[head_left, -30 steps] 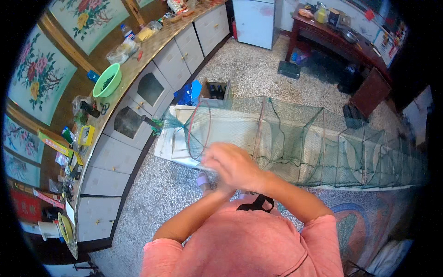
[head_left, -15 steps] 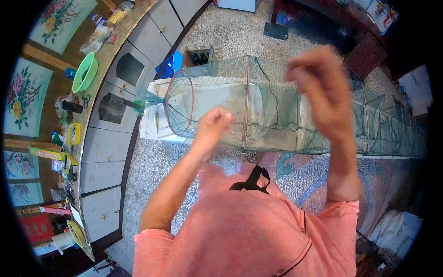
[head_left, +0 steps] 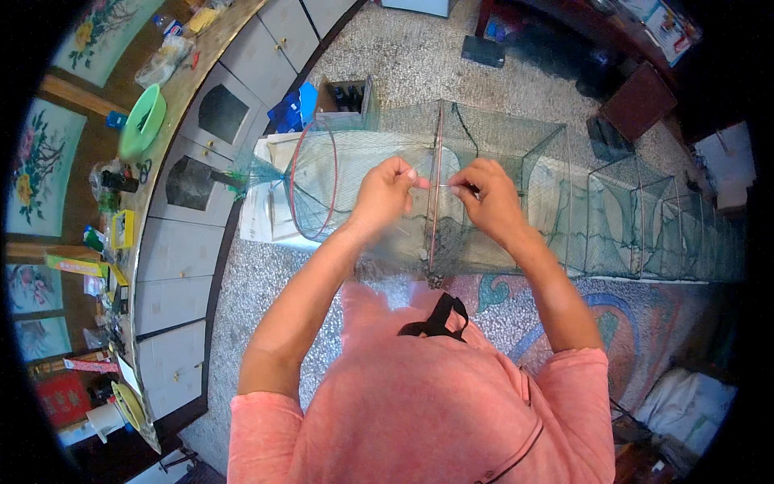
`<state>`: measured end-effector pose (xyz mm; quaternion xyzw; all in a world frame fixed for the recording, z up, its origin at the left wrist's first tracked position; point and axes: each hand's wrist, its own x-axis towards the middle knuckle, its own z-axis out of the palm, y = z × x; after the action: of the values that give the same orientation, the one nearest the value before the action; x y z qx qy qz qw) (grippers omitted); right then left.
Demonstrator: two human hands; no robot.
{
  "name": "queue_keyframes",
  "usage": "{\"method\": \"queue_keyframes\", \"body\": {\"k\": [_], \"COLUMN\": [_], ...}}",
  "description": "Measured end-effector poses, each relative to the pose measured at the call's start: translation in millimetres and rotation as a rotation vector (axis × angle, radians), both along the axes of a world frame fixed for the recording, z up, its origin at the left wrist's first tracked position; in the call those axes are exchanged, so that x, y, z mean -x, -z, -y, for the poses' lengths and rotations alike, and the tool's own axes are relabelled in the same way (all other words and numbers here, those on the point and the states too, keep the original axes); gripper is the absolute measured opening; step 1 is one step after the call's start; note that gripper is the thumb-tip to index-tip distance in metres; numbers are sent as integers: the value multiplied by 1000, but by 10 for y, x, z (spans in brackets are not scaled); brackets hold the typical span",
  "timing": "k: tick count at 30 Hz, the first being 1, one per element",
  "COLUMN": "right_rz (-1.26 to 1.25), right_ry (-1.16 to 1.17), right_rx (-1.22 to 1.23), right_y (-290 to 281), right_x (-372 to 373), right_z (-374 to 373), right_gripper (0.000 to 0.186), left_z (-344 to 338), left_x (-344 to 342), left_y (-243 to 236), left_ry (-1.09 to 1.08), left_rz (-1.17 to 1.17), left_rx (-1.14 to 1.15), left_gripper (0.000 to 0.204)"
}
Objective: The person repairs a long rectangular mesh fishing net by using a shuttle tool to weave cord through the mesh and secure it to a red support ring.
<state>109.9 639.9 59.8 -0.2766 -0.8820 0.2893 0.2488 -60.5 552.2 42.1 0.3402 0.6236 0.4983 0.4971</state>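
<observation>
A long green mesh net trap (head_left: 532, 202) with rod frames and a red hoop (head_left: 295, 161) lies on white boards (head_left: 266, 230). Above its left section, my left hand (head_left: 389, 194) has fingers bent near a reddish upright rod (head_left: 435, 226); what it holds, if anything, is too small to make out. Just right of that rod, my right hand (head_left: 484, 198) pinches a small, thin silvery piece (head_left: 445, 185). The two hands' fingertips are close together. A bunched, knotted end of the net reaches toward the cabinets on the left.
A long curved counter with grey cabinets (head_left: 177, 282) runs along the left, bearing a green basin (head_left: 151, 105) and assorted small items. Behind the net are a box of bottles (head_left: 345, 109) and blue plastic (head_left: 290, 109). A dark table (head_left: 597, 32) and leaning board (head_left: 637, 101) stand back right.
My two hands, together a second ago, moved apart, my right hand rising to the right; now both have come close again at the upright rod, right hand lowered, left hand slightly raised.
</observation>
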Motion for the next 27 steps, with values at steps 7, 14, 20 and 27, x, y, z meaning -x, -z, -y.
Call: {"method": "queue_keyframes", "body": {"k": [7,14,20,27], "right_rz": [-301,-183,-88,-106], "right_ry": [46,-111,-63,-24], "right_rx": [-4,-21,-23,69], "right_y": [91,17,24,116], "right_x": [428,370,392,405], "right_z": [250,170,172,239], "right_gripper": [18,15,13,9], "left_z": [-9,-120,-180,157], "left_x": [114,187,49,-175], "left_y": [-23,120,-144,-46], "left_ry": [-176,-143,-137,-545], "left_rz": [235,-204,-400,483], "left_rx": [41,-51,-143,67], "left_gripper": [10,11,10,9]}}
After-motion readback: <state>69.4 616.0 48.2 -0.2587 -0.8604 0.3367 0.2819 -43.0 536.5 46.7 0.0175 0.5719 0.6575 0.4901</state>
